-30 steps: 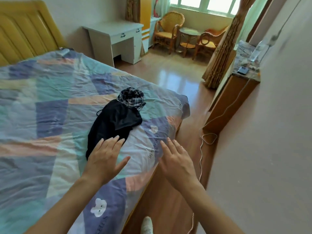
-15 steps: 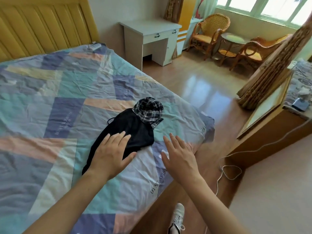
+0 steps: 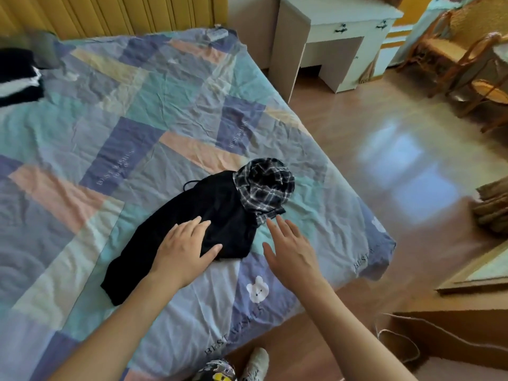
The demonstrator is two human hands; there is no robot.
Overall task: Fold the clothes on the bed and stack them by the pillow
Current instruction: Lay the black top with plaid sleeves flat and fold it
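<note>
A long black garment (image 3: 217,213) lies crumpled near the foot corner of the bed (image 3: 132,111), with a bunched black-and-white plaid garment (image 3: 265,188) resting on its far end. My left hand (image 3: 185,250) reaches out over the black garment's middle, fingers straight and spread. My right hand (image 3: 290,250) is stretched flat over the bedspread just right of the black garment, its fingertips close to the plaid one. Neither hand holds anything. A black-and-white folded pile (image 3: 19,75) sits at the far left by the headboard, beside a grey pillow (image 3: 41,48).
A yellow padded headboard (image 3: 110,15) backs the bed. A white desk (image 3: 324,37) stands beyond the bed's right side, wicker chairs (image 3: 467,45) further right. A wooden cabinet (image 3: 467,320) and a white cable (image 3: 398,345) lie on the floor at my right. My shoe (image 3: 254,364) is by the bed edge.
I have stepped closer and the view swung left. Both hands moved forward: the left now reaches over the black garment, the right nears the plaid one.
</note>
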